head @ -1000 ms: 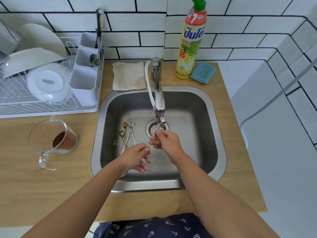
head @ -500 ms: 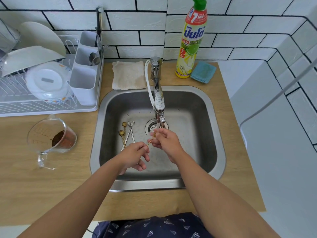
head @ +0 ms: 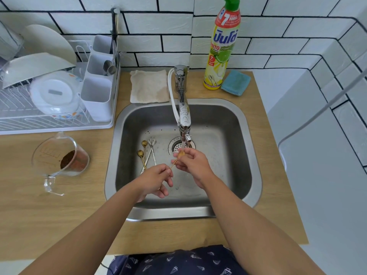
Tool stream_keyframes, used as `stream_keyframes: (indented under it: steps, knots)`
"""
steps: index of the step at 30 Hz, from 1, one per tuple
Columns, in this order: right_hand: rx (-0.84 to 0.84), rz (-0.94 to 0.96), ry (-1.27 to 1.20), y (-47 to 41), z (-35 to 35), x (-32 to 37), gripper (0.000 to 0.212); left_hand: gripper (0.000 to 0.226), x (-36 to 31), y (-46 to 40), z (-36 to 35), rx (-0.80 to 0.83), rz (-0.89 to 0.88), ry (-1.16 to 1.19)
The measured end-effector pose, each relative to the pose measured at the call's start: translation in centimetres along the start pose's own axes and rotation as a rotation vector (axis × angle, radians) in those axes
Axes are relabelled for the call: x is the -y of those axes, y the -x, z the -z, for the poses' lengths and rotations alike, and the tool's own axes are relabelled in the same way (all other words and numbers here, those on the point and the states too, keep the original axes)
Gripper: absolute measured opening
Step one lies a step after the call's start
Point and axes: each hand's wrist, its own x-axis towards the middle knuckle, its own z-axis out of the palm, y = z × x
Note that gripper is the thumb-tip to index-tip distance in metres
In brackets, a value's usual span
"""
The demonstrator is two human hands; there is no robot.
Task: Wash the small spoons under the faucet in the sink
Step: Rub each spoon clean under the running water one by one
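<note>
Head view: two hands rinse one small gold spoon under the running faucet in a steel sink.

Five spoons are visible in the basin: one held, plus four lying side by side on the sink floor left of the drain, two gold spoons and two silver spoons. The left hand pinches the handle end; the right hand pinches at the bowl, directly beneath the spout. The held spoon's long axis runs diagonally, bowl up toward the faucet, handle down-left. Compared with a second ago, the bowl now shows more plainly between the right fingers; hands otherwise hold the same place. On the worktop: one soap bottle, one measuring jug, one dish rack.
</note>
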Motion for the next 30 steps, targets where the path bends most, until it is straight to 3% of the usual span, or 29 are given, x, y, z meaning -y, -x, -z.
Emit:
stream_keyframes:
  steps: [6, 13, 18, 22, 25, 30]
  knots:
    - [-0.07, -0.005, 0.032, -0.2, 0.0, -0.1, 0.024, 0.026, 0.0, 0.1, -0.2, 0.005, -0.01, -0.013]
    - [-0.021, -0.021, -0.022, 0.1, 0.0, -0.2, 0.01, 0.025, 0.0, 0.2, 0.0, 0.011, -0.002, -0.029]
    - [-0.002, -0.082, -0.125, 0.1, 0.2, -0.1, 0.022, 0.026, -0.2, 0.2, -0.1, -0.004, -0.015, 0.053]
    - [0.062, -0.102, 0.026, 0.2, 0.3, 0.1, 0.02, 0.025, 0.0, -0.3, 0.0, -0.015, -0.015, 0.082]
    - [-0.075, -0.05, -0.036, 0.0, 0.5, 0.8, 0.004, 0.02, -0.2, -1.2, -0.1, -0.055, -0.043, 0.142]
    - [-0.244, -0.006, -0.267, -0.1, 2.5, 1.5, 0.013, 0.01, -2.3, -3.3, -1.6, -0.114, -0.113, 0.388]
